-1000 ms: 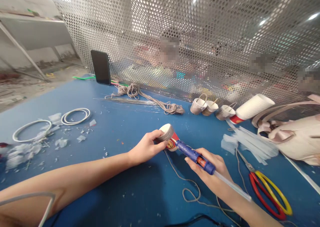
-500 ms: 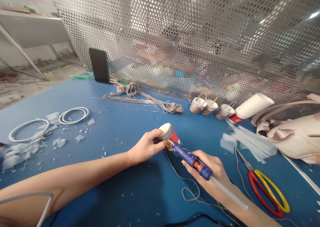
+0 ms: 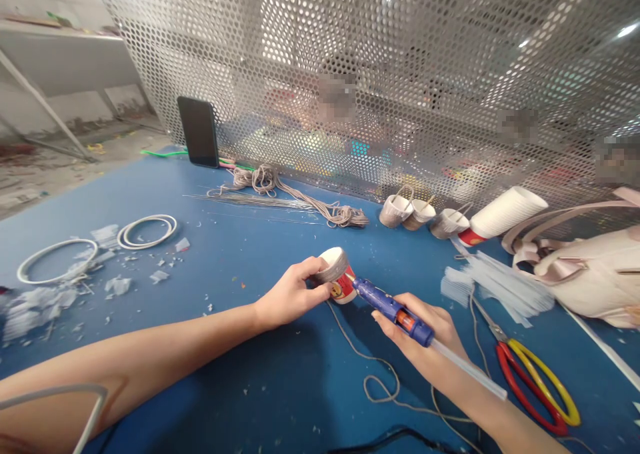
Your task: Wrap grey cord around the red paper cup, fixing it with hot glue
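Pinched between the thumb and fingers of my left hand (image 3: 295, 286) is a small paper cup (image 3: 343, 287), tilted, white inside and red with a printed figure outside. Grey-brown cord covers a band around its upper part, and a loose length of cord (image 3: 367, 357) trails from it over the table. My right hand (image 3: 425, 327) is wrapped round a blue hot glue gun (image 3: 387, 305) with a clear glue stick (image 3: 470, 369) sticking out of its back. The nozzle points at the cup's red side, close to the lower edge of the cord; whether it touches is unclear.
Red-and-yellow-handled scissors (image 3: 537, 381) and translucent strips (image 3: 510, 287) lie at right, near a pale bag (image 3: 595, 274). Behind are cord-covered cups (image 3: 395, 212), stacked paper cups (image 3: 510, 214), cord bundles (image 3: 265, 179) and a phone (image 3: 199, 132) against a perforated metal screen (image 3: 300, 94). White rings (image 3: 147, 233) lie left.
My right hand has drawn the glue gun slightly right, away from the cup, showing more of its red side. My left hand keeps the cup in nearly the same place.
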`<state>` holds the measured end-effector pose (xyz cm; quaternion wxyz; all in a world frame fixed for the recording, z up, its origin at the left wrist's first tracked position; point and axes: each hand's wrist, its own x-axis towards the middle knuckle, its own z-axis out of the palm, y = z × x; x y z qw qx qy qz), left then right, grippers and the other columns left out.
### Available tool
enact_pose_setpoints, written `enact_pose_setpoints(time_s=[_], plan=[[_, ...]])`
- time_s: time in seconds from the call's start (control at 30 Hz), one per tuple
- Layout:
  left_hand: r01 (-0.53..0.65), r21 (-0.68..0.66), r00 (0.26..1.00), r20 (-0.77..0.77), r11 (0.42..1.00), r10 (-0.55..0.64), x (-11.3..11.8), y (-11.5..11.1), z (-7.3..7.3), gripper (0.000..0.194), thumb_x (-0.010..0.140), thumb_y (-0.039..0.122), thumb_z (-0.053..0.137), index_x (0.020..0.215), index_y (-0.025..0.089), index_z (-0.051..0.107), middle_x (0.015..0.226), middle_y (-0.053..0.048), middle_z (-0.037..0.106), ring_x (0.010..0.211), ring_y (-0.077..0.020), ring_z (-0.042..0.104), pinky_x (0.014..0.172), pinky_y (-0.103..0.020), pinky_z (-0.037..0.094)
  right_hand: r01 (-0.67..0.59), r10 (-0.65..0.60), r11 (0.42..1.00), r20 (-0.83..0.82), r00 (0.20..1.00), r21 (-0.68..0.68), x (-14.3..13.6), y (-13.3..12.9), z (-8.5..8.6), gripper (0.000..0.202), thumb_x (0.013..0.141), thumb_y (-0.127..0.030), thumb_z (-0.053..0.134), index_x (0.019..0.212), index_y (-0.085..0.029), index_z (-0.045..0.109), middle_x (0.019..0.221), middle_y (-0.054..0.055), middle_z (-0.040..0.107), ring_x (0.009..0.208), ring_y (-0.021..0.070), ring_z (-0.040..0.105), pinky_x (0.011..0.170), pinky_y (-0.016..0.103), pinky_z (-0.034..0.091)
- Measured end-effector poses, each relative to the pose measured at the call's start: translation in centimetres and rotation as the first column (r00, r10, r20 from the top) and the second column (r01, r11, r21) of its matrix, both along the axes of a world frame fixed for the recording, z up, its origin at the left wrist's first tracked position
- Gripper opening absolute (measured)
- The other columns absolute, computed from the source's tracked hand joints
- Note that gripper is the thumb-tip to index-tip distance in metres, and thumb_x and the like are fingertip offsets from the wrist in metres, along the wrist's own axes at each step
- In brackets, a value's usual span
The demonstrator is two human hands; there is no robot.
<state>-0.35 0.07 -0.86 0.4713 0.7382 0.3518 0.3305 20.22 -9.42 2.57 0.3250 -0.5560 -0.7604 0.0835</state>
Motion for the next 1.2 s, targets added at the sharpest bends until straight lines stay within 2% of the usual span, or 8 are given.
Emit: enact_pose_setpoints(time_s=[0.13, 0.3, 0.47, 0.63, 0.77, 0.97, 1.2], plan=[[0.043, -0.008, 0.998, 0.034, 0.999, -0.043, 0.02, 0.01, 0.07, 0.012, 0.071, 0.015, 0.048, 0.079, 0.014, 0.057, 0.077, 0.0, 0.054, 0.071, -0.0128, 0.05, 0.069, -0.024, 0.044, 0.002, -0.002, 0.999, 0.006, 1.0, -0.042, -0.08, -0.1, 0.39, 0.016, 0.084, -0.033, 0.056, 0.074, -0.021, 0.055, 0.056, -0.004, 0.06, 0.044, 0.0098, 0.053, 0.05, 0.021, 0.045], [0.059, -0.015, 0.997, 0.06, 0.998, -0.058, -0.02, -0.01, 0.02, 0.021, 0.071, 0.013, 0.048, 0.088, 0.013, 0.059, 0.086, -0.002, 0.058, 0.079, -0.0147, 0.055, 0.076, -0.026, 0.046, 0.028, -0.029, 0.999, -0.022, 0.999, -0.036, -0.19, -0.14, 0.47, 0.019, 0.084, -0.034, 0.055, 0.072, -0.021, 0.054, 0.055, -0.003, 0.061, 0.043, 0.0099, 0.054, 0.047, 0.021, 0.044], [0.052, -0.004, 0.997, 0.05, 0.999, -0.052, -0.04, 0.01, 0.15, 0.02, 0.07, 0.013, 0.048, 0.086, 0.013, 0.06, 0.084, -0.002, 0.058, 0.078, -0.015, 0.055, 0.075, -0.026, 0.046, -0.022, 0.022, 1.0, 0.016, 1.0, -0.017, -0.18, -0.19, 0.34, 0.018, 0.084, -0.034, 0.055, 0.073, -0.02, 0.054, 0.053, -0.004, 0.057, 0.042, 0.0098, 0.051, 0.046, 0.022, 0.042], [0.052, -0.012, 0.997, 0.059, 0.999, -0.051, -0.06, 0.06, -0.02, 0.021, 0.07, 0.014, 0.049, 0.088, 0.014, 0.06, 0.089, -0.003, 0.06, 0.085, -0.017, 0.056, 0.082, -0.029, 0.047, 0.018, -0.019, 1.0, -0.027, 0.999, -0.024, -0.26, -0.19, 0.54, 0.019, 0.085, -0.034, 0.055, 0.072, -0.021, 0.053, 0.054, -0.004, 0.058, 0.042, 0.0094, 0.051, 0.046, 0.021, 0.043], [0.048, -0.007, 0.998, 0.04, 0.999, -0.048, -0.05, 0.02, 0.05, 0.018, 0.07, 0.014, 0.048, 0.084, 0.014, 0.059, 0.085, -0.003, 0.059, 0.081, -0.0164, 0.055, 0.078, -0.028, 0.047, -0.033, 0.033, 0.999, 0.017, 0.999, -0.007, -0.47, -0.26, 0.54, 0.017, 0.084, -0.032, 0.055, 0.073, -0.02, 0.053, 0.052, -0.005, 0.055, 0.041, 0.0091, 0.05, 0.045, 0.021, 0.041], [0.053, -0.017, 0.997, 0.06, 0.998, -0.051, 0.0, -0.04, 0.27, 0.019, 0.069, 0.014, 0.047, 0.084, 0.014, 0.06, 0.084, -0.003, 0.058, 0.079, -0.0155, 0.054, 0.076, -0.027, 0.046, 0.04, -0.041, 0.999, -0.029, 0.999, -0.03, -0.21, -0.17, 0.68, 0.02, 0.084, -0.035, 0.055, 0.07, -0.021, 0.053, 0.053, -0.004, 0.057, 0.042, 0.0095, 0.051, 0.045, 0.021, 0.043], [0.051, -0.017, 0.998, 0.044, 0.999, -0.05, -0.04, -0.02, 0.21, 0.019, 0.068, 0.015, 0.047, 0.083, 0.015, 0.06, 0.084, -0.002, 0.059, 0.081, -0.0165, 0.055, 0.078, -0.027, 0.047, 0.017, -0.017, 1.0, -0.004, 1.0, -0.025, -0.32, -0.26, 0.74, 0.02, 0.084, -0.036, 0.056, 0.071, -0.021, 0.054, 0.053, -0.004, 0.058, 0.042, 0.0094, 0.051, 0.047, 0.021, 0.044]])
